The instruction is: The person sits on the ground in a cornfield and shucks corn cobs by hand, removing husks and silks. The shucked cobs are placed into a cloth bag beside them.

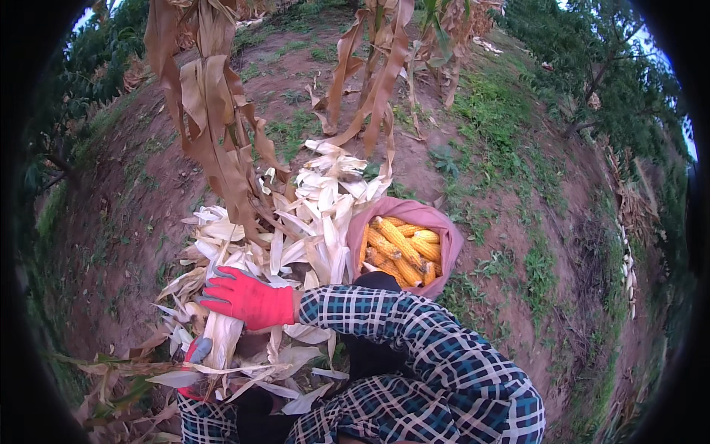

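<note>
An ear of corn in its pale dry husk [222,340] is between my hands at the lower left. My left hand [195,360], in a red glove with grey fingertips, is closed round its lower side, partly covered by loose husk leaves. From the right, my right hand [251,297] in a matching glove reaches across and grips the upper part of the husk. The kernels of this ear are hidden. To the right of my right hand, beyond my plaid sleeve [355,305], stands a pink cloth sack [449,226] holding several bare yellow corn cobs [400,238].
Stripped pale husks [325,189] lie heaped ahead of my hands. Dry brown corn stalks [222,111] rise from the heap, with another stalk [368,66] behind. Green weeds [492,126] grow on reddish soil to the right. A line of pale ears or husks [629,270] lies at the far right.
</note>
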Demonstrator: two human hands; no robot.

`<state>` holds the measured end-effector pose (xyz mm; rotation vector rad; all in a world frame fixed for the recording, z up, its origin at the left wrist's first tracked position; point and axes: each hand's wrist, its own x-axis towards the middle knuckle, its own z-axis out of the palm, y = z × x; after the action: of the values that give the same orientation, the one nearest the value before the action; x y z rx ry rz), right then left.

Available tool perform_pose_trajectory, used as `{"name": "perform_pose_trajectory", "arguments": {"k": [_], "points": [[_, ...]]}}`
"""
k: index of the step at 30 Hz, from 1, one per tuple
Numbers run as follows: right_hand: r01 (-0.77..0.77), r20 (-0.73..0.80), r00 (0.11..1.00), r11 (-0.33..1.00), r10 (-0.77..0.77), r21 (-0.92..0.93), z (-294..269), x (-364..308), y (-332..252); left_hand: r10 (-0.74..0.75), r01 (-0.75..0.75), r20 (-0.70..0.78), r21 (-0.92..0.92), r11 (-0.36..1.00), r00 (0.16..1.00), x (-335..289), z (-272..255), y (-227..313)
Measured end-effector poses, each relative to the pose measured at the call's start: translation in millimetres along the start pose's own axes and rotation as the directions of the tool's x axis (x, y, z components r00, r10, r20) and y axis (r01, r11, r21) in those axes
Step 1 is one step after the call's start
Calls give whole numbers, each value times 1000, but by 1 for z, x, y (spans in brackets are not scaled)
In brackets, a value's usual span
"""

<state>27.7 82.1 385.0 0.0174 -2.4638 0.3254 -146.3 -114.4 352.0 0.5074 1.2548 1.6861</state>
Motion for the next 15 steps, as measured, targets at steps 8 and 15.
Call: {"name": "perform_pose_trajectory", "arguments": {"k": [8,15], "points": [[-326,-184,858,786,480,525,57,15,5,16,-13,123,-25,1000,992,25,22,30],[-336,159,788,198,595,921,36,51,-5,-75,107,180,-176,979,981,29,53,22]]}}
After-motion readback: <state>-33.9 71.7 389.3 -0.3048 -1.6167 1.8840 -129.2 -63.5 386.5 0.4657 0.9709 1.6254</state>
